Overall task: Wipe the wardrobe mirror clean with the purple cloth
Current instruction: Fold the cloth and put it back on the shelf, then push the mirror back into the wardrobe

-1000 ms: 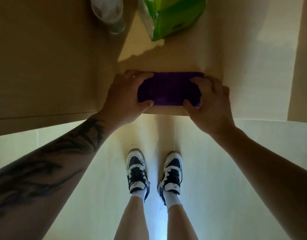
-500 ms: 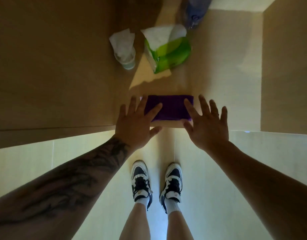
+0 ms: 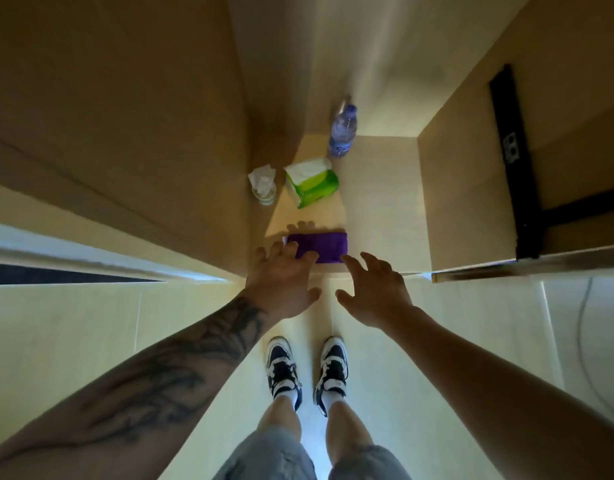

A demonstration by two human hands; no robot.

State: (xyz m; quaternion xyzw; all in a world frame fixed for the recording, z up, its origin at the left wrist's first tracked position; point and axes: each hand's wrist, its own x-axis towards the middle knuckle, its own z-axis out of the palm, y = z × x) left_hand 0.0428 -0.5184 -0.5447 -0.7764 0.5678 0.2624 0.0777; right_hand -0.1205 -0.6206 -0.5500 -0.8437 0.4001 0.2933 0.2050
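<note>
The purple cloth (image 3: 324, 245) lies folded flat at the front edge of a light wooden shelf (image 3: 378, 216). My left hand (image 3: 283, 280) is spread open with its fingertips over the cloth's left end. My right hand (image 3: 373, 291) hovers open just in front of the cloth's right end, apart from it. Neither hand holds anything. No mirror surface is plainly visible.
Behind the cloth stand a green tissue pack (image 3: 312, 183), a cup with crumpled tissue (image 3: 264, 185) and a water bottle (image 3: 343, 131). Wooden panels rise on the left (image 3: 125, 116) and right (image 3: 471, 168). A black strip (image 3: 513, 161) runs down the right panel. My shoes (image 3: 307, 368) stand on pale floor.
Both hands let go of the cloth, spread open and drew back toward me. The view has tilted up and pulled away, showing more of the shelf.
</note>
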